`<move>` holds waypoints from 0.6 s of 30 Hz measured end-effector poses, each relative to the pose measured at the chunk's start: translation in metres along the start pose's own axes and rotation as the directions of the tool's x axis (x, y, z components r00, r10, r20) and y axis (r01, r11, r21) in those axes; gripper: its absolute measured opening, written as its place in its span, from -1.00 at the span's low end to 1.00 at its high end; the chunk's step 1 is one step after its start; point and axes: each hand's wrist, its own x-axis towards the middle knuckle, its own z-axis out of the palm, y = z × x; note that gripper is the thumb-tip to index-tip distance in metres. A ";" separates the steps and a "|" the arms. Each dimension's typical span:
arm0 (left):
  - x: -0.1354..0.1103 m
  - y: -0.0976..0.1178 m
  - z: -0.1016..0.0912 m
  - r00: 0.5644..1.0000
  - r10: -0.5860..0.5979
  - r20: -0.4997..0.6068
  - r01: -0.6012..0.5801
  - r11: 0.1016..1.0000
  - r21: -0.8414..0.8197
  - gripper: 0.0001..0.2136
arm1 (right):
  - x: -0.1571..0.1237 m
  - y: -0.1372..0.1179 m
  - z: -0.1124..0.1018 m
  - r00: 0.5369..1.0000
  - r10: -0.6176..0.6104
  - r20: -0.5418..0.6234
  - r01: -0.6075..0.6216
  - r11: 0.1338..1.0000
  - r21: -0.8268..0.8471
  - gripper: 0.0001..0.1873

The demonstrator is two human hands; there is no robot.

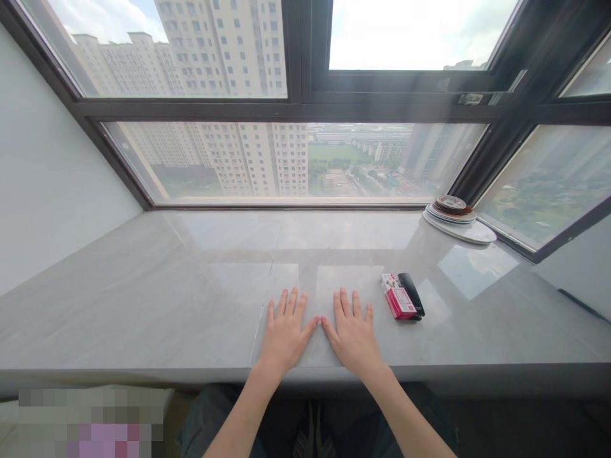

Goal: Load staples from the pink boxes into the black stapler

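Observation:
My left hand (285, 332) lies flat, palm down, on the grey marbled window ledge (157, 305), fingers spread and pointing away from me. Beside it my right hand (352, 332) rests the same way, and the two thumb tips meet or nearly meet. Neither hand holds anything. To the right of my right hand, and apart from it, is a small red and white box (399, 299). A black flat item (412, 296) lies against the box's right side; its kind I cannot make out.
A stack of plates (458, 230), with a small brown-rimmed round piece on top, stands in the far right corner by the window. Dark window frames (296, 109) border the ledge at the back and right. A white wall (52, 172) closes the left side. The ledge's front edge (143, 370) is near my wrists.

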 end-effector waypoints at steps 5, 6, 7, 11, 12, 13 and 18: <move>0.000 0.002 -0.002 1.000 -0.008 0.001 0.008 1.000 0.001 -0.40 | 0.000 0.000 -0.002 1.000 0.008 0.017 -0.008 1.000 0.004 -0.21; 0.000 0.002 -0.002 1.000 -0.010 0.004 0.010 1.000 0.001 -0.40 | 0.000 0.000 -0.002 1.000 0.012 0.024 -0.012 1.000 0.005 -0.21; 0.000 0.002 -0.002 1.000 -0.011 0.007 0.011 1.000 0.001 -0.41 | 0.000 0.000 -0.002 0.999 0.015 0.029 -0.015 1.000 0.007 -0.21; -0.001 0.003 -0.001 1.000 -0.018 -0.002 0.018 1.000 -0.002 -0.42 | 0.001 0.000 -0.003 0.999 0.016 0.030 -0.017 1.000 0.013 -0.21; -0.001 0.003 -0.001 1.000 -0.017 -0.005 0.017 1.000 -0.002 -0.42 | 0.001 0.000 -0.003 0.999 0.015 0.028 -0.015 1.000 0.015 -0.21; -0.001 0.003 -0.001 1.000 -0.015 -0.005 0.015 1.000 -0.002 -0.42 | 0.001 0.001 -0.003 1.000 0.013 0.028 -0.014 1.000 0.016 -0.21; -0.001 0.003 -0.001 1.000 -0.011 0.006 0.011 1.000 0.007 -0.40 | 0.001 0.002 -0.001 1.000 0.013 0.021 -0.013 1.000 0.018 -0.22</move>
